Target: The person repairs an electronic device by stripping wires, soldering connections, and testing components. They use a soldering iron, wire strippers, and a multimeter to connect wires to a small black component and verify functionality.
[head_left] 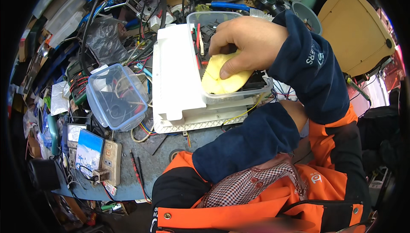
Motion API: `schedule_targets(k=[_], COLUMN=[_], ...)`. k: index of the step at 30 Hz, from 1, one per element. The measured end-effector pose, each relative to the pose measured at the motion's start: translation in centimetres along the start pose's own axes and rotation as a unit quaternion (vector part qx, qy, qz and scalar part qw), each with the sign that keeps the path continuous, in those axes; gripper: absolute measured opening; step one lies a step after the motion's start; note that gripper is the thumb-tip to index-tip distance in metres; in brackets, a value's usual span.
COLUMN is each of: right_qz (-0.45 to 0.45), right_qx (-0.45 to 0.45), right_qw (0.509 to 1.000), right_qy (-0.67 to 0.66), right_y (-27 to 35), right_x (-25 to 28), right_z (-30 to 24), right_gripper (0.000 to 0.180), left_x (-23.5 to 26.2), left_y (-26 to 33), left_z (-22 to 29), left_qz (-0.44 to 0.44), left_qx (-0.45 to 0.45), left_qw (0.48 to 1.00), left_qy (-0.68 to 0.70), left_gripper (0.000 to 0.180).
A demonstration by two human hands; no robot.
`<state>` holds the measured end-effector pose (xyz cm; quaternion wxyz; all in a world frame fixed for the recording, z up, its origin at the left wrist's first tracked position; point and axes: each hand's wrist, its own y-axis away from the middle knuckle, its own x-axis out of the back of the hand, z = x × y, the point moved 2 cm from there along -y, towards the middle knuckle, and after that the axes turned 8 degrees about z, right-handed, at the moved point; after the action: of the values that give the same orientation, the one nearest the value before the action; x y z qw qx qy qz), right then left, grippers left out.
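My right hand reaches into a clear plastic tub and pinches a pale yellow ribbed piece with thumb and fingers. The tub holds dark parts plus red and green wires, and it rests on a white plastic casing. My left forearm in a dark blue sleeve crosses in front of my chest. Only a patch of my left hand shows, tucked under the right arm, and its fingers are hidden.
A second clear tub with wires sits to the left of the casing. Near the bench's front edge lie a multimeter, a blue-screened device, a socket block and test probes. Cables and tools crowd the back. A tan panel stands at the right.
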<state>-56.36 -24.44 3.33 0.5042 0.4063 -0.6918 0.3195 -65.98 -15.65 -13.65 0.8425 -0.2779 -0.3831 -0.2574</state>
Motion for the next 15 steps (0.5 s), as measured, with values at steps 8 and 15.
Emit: schedule_targets(k=[8, 15], right_qz=[0.191, 0.323], right_qx=[-0.067, -0.110], right_qw=[0.960, 0.940], right_qy=[-0.191, 0.003], right_y=[-0.4, -2.4], right_x=[2.2, 0.2], right_z=[1.5, 5.3], right_gripper=[0.024, 0.040], left_x=[1.2, 0.8], left_y=[1.0, 0.8], left_z=[0.3, 1.2], left_qz=[0.026, 0.023], left_qx=[-0.018, 0.023], left_qw=[0.999, 0.998], left_qy=[-0.016, -0.045], left_gripper=[0.036, 0.035])
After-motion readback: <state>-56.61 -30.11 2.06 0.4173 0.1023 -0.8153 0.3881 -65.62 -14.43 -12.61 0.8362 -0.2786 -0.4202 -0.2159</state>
